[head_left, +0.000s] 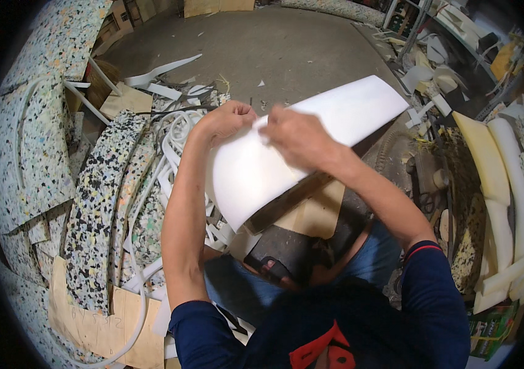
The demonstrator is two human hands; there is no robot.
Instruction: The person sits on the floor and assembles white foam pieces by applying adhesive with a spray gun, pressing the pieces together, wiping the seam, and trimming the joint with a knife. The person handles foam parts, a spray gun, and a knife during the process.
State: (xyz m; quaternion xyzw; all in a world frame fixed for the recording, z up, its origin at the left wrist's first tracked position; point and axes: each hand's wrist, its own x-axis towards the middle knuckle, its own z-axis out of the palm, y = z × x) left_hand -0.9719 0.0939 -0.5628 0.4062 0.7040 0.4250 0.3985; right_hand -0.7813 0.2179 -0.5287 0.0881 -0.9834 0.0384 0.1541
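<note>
A white foam sheet [342, 117] lies curved over a wooden frame [293, 200] in front of me, slanting up to the right. My left hand [230, 120] is closed in a pinch on the sheet's far edge. Just to its right, my right hand [299, 136] is closed too, its fingers curled and slightly blurred over the same edge. A small white bit shows by the right fingertips; whether they grip the sheet or a loose strip is hidden.
Speckled foam slabs [99, 209] stand at the left, beside white foam strips [173, 132] in a tangle. A plywood board [99, 317] lies lower left. Yellowish foam pieces [486, 166] lean at the right, near a metal shelf [419, 27]. Foam scraps litter the concrete floor [286, 46].
</note>
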